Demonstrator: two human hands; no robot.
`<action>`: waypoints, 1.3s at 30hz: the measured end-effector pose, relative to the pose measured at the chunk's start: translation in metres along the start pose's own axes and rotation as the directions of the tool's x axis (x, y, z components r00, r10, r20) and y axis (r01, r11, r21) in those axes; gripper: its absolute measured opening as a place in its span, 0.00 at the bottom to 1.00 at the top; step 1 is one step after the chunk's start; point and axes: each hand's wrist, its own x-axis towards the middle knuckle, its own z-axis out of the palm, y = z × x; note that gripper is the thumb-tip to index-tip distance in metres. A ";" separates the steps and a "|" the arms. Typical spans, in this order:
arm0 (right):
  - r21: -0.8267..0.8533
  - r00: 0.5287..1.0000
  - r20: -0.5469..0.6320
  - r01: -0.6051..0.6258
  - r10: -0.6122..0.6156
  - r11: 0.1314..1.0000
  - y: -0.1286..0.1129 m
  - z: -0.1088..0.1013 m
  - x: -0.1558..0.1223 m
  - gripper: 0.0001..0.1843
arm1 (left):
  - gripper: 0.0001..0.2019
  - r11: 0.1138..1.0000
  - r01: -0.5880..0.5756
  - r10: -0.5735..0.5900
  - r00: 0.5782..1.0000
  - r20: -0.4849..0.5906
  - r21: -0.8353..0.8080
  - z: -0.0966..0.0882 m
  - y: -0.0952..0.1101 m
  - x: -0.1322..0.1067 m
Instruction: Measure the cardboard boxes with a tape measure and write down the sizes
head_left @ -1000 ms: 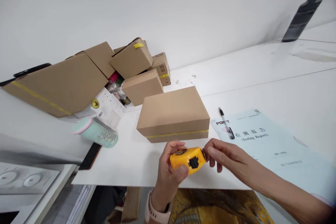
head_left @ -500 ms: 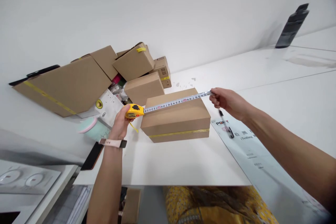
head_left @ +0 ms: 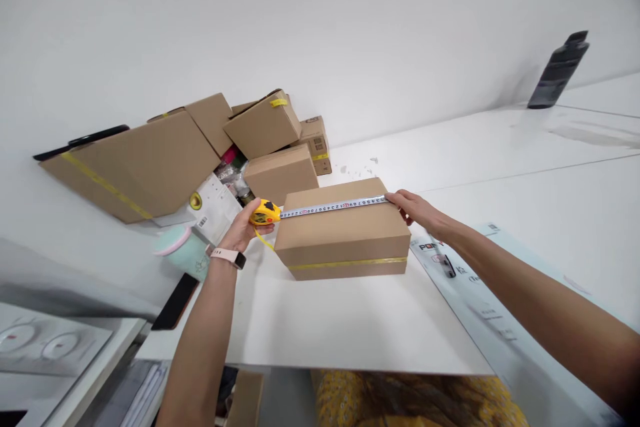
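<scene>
A closed cardboard box point(head_left: 345, 233) with yellow tape along its front side rests on the white table point(head_left: 350, 320). Across its top lies the silver blade of a yellow tape measure point(head_left: 265, 213), numbers facing up. My left hand point(head_left: 244, 228) grips the yellow case at the box's left edge; a yellow strap dangles from it. My right hand point(head_left: 417, 211) pinches the blade's free end at the box's right edge, fingers closed and bent down over that side. Part of the right fingertips is hidden.
Several cardboard boxes point(head_left: 280, 173) are piled at the back left, beside a white printed package point(head_left: 215, 207). A mint cup point(head_left: 183, 247) and a black phone-like slab point(head_left: 175, 301) sit left. At right lie a pale blue document bag point(head_left: 493, 300) and pen point(head_left: 447, 265); a dark bottle point(head_left: 557, 73) stands behind.
The right hand has moved left and down, bringing the blade's end to the box's right edge. The blade has shortened and now lies closer to the box top. The view has shifted slightly.
</scene>
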 end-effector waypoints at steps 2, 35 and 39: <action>0.016 0.999 0.006 -0.047 0.047 0.999 0.000 0.003 0.000 0.24 | 0.16 1.000 0.019 -0.019 1.000 0.016 -0.018 -0.001 -0.001 0.001; 0.464 0.997 -0.033 0.078 -0.071 0.882 -0.032 -0.035 0.018 0.13 | 0.16 0.991 -0.131 0.124 0.973 0.193 0.029 0.025 0.008 -0.105; 0.291 0.982 0.022 0.175 -0.190 0.941 -0.060 -0.024 0.030 0.17 | 0.28 0.987 0.120 -0.058 0.891 0.450 -0.111 0.061 -0.049 -0.165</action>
